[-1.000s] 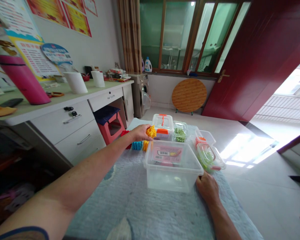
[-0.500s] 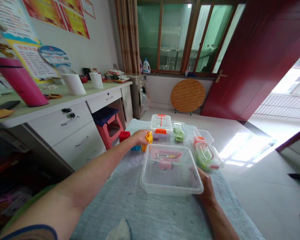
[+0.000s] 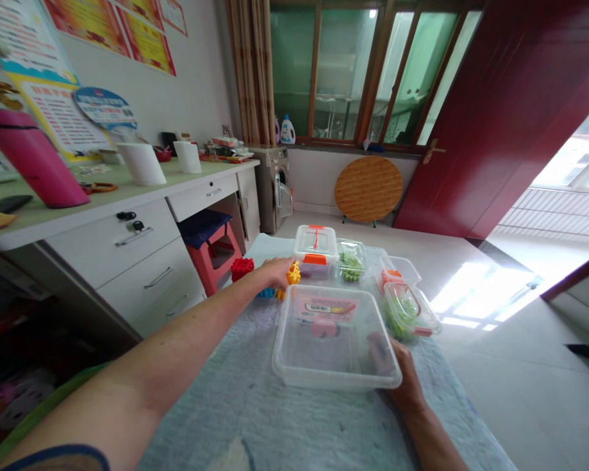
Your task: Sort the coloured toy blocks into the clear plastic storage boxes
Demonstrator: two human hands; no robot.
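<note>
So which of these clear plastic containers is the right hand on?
The large clear plastic box, nearest the camera: the right hand grips its right edge, fingers showing through the wall. The smaller lidded tubs beyond it are untouched.

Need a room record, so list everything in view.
Clear plastic tub: 1, colourless, on quilted mat, nearest.
Quilted mat: 1, pale blue, on floor.
Lidded clear boxes: 4, orange clips, beyond and right of tub.
Toy blocks: at least 3, red, blue, yellow, beyond tub.
White cups: 2, on desk.
Flask: 1, pink, on desk.
Stool: 1, red, under desk.
Washing machine: 1, grey, under window.
Door: 1, dark red, right.
Left hand: 1, on yellow block.
Right hand: 1, at tub's near right corner.
</note>
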